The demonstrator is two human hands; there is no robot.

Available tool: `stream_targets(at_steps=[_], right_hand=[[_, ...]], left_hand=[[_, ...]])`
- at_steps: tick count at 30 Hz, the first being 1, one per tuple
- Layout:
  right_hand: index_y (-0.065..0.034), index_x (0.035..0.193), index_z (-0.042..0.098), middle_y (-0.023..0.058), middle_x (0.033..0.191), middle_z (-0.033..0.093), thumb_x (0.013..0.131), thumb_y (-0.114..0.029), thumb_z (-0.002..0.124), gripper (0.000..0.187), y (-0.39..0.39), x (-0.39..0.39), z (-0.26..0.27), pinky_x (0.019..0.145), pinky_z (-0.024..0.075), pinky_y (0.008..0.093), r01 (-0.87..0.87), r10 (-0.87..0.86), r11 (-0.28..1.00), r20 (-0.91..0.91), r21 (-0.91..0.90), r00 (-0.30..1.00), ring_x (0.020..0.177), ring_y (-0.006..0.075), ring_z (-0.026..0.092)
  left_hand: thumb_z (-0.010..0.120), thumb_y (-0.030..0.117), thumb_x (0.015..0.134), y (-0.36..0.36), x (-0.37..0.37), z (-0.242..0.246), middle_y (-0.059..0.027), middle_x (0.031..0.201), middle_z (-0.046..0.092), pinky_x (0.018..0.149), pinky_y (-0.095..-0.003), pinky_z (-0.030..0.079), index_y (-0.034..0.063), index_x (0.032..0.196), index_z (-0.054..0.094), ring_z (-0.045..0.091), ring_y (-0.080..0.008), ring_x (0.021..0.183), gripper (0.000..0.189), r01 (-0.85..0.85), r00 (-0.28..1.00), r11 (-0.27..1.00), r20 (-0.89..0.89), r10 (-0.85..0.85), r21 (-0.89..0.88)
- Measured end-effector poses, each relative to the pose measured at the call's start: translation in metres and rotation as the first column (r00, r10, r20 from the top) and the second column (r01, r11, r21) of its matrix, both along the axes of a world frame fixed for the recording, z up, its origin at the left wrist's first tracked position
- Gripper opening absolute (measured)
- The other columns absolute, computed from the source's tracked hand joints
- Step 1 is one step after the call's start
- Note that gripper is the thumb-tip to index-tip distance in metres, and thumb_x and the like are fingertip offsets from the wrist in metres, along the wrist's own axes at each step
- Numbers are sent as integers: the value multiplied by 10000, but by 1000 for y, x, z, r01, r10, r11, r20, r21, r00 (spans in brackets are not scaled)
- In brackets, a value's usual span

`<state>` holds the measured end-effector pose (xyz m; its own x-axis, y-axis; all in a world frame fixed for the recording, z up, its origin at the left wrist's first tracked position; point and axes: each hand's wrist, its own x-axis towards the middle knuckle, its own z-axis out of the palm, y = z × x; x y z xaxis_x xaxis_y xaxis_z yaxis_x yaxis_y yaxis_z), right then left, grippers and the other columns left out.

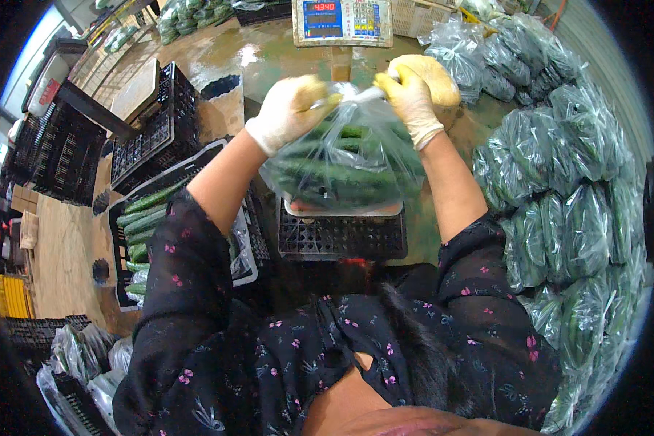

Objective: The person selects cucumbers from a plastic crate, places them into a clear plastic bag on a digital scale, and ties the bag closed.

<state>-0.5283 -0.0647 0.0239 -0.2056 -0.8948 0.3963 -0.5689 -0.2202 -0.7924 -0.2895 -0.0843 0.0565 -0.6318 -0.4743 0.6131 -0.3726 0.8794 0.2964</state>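
Note:
A clear plastic bag [349,163] full of cucumbers rests on the pan of a weighing scale [343,209]. My left hand [297,111], in a pale work glove, grips one twisted end of the bag's neck. The other twisted end is pulled out to the right by my gloved right hand [411,98]. Between the hands the neck is gathered tight above the cucumbers. Beyond them stands the scale's display panel [342,24], lit with red digits. Under the pan is a black plastic crate [342,237].
Bagged cucumbers [556,218] are stacked high along my right. A yellowish rounded bundle [433,79] lies just beyond my right hand. At my left, a black crate [121,272] holds loose cucumbers. Another black crate [158,131] stands farther left, near a wooden board [65,256].

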Motion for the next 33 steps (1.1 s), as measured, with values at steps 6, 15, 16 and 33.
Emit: stream_targets(at_steps=[6, 15, 16, 33], right_hand=[[-64, 800, 583, 93, 724, 582, 764, -303, 650, 251, 13, -42, -63, 670, 439, 333, 124, -83, 956, -159, 265, 984, 689, 222, 529], [-139, 785, 494, -25, 626, 456, 913, -307, 566, 224, 18, 32, 2, 500, 362, 246, -485, 427, 774, 901, -407, -74, 537, 102, 424], [-168, 740, 444, -55, 583, 341, 924, -323, 542, 260, 14, 48, 30, 448, 275, 230, -511, 431, 792, 899, -333, 82, 479, 73, 313], [-154, 725, 477, -29, 553, 422, 930, -360, 516, 293, 23, -16, -17, 430, 326, 254, -415, 129, 905, 869, 95, 479, 417, 103, 338]], left_hand=[[649, 348, 816, 21, 52, -108, -149, 631, 566, 553, -391, 444, 81, 642, 599, 558, -345, 603, 323, -333, 943, 915, 109, 315, 230], [521, 423, 913, 24, -26, -28, -98, 771, 611, 740, -350, 466, 13, 898, 597, 549, -185, 697, 417, 813, 505, 42, -739, 446, 581], [527, 420, 912, 21, -27, -15, -83, 721, 587, 725, -371, 469, 38, 851, 579, 534, -188, 649, 391, 793, 505, 117, -752, 424, 598], [468, 483, 920, 12, -18, -49, -32, 586, 444, 548, -333, 366, 143, 703, 465, 367, -167, 492, 404, 838, 421, -66, -564, 711, 542]])
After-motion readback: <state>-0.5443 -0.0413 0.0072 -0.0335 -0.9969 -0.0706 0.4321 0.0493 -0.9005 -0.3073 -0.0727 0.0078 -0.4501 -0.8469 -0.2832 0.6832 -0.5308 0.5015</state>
